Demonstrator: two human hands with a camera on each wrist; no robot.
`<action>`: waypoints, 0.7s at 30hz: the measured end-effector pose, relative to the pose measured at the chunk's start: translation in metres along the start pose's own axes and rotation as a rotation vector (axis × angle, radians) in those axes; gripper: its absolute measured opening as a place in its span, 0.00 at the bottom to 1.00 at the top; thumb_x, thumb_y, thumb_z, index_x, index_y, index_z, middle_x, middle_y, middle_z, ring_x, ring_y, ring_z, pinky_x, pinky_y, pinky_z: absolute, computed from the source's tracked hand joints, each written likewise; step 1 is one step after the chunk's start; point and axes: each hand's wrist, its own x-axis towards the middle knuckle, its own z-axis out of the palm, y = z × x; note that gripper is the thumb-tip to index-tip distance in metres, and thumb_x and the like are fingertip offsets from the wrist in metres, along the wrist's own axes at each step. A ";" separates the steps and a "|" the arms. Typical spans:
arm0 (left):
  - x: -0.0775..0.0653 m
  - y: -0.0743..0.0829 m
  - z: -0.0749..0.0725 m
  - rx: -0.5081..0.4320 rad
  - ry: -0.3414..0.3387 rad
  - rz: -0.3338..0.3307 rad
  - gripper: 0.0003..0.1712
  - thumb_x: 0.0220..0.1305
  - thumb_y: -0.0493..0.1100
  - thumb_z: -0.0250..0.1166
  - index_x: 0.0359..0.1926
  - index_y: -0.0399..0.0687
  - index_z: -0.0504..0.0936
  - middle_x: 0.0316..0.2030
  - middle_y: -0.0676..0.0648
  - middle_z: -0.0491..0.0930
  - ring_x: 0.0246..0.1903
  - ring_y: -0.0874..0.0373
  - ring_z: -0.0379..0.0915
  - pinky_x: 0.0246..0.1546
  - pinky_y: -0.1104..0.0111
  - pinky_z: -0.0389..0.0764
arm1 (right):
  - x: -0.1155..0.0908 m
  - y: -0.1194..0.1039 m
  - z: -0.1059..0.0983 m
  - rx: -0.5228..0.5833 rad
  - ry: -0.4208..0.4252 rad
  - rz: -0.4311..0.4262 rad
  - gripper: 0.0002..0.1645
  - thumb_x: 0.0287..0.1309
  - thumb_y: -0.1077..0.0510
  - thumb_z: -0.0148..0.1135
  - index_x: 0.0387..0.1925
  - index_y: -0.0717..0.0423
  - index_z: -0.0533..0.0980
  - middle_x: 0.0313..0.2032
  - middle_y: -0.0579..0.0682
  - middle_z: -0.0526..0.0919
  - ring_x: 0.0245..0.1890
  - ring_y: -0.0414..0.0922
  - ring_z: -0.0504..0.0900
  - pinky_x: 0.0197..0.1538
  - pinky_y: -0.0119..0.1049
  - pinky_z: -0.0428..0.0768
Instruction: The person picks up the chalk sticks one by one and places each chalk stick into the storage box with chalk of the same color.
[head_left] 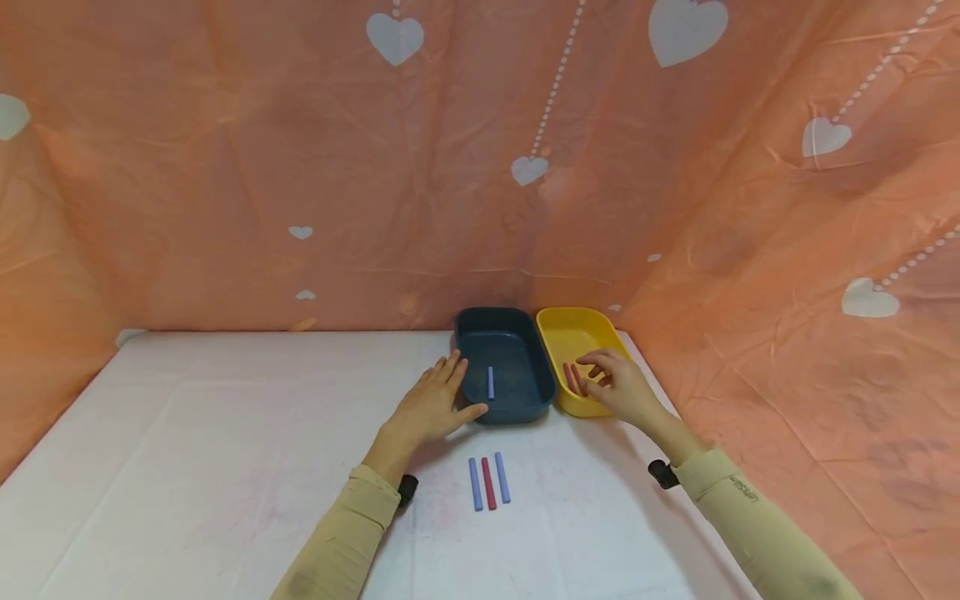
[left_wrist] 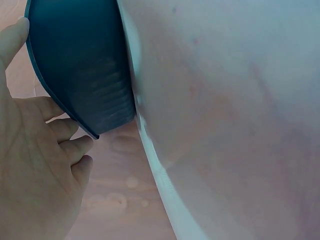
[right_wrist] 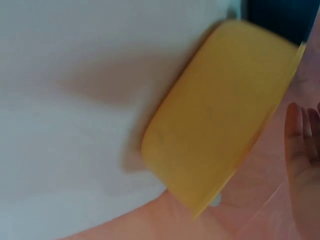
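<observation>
My left hand (head_left: 431,404) rests at the left side of a dark blue tray (head_left: 517,412), fingers extended along its rim and thumb at its near edge. In the left wrist view the fingertips touch that tray's rim. One blue chalk stick (head_left: 491,382) lies inside. Over the near right part of a yellow tray (head_left: 581,320) hovers my right hand (head_left: 624,387), fingers loosely bent with nothing visible between them. Beneath its fingertips, two red chalk sticks (head_left: 567,377) lie in the yellow tray.
In front of the trays, two blue chalk sticks (head_left: 476,484) flank a red chalk stick (head_left: 489,483) on the white tablecloth (head_left: 225,450). An orange curtain (head_left: 375,192) with white hearts hangs behind the table and on its sides. The two trays stand side by side near the back edge.
</observation>
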 end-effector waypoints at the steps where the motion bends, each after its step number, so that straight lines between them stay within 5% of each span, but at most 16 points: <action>1: 0.000 0.000 0.000 -0.002 0.001 0.001 0.56 0.58 0.76 0.50 0.74 0.46 0.47 0.74 0.45 0.40 0.73 0.48 0.37 0.71 0.55 0.46 | -0.003 -0.002 0.001 0.021 0.007 0.004 0.20 0.49 0.67 0.68 0.47 0.62 0.79 0.45 0.54 0.79 0.36 0.48 0.79 0.36 0.38 0.83; 8: 0.001 0.000 0.001 0.000 0.009 0.012 0.55 0.58 0.75 0.50 0.74 0.45 0.47 0.74 0.45 0.40 0.73 0.47 0.38 0.71 0.55 0.46 | -0.019 -0.020 0.015 0.103 0.041 0.008 0.20 0.48 0.68 0.69 0.47 0.63 0.79 0.43 0.53 0.79 0.34 0.46 0.79 0.35 0.30 0.82; 21: 0.001 0.000 0.001 0.005 0.020 0.016 0.55 0.59 0.74 0.51 0.74 0.45 0.48 0.74 0.44 0.41 0.73 0.46 0.39 0.71 0.55 0.46 | -0.041 -0.051 0.048 0.150 -0.034 -0.097 0.20 0.48 0.68 0.68 0.46 0.61 0.79 0.40 0.57 0.79 0.33 0.46 0.78 0.34 0.37 0.83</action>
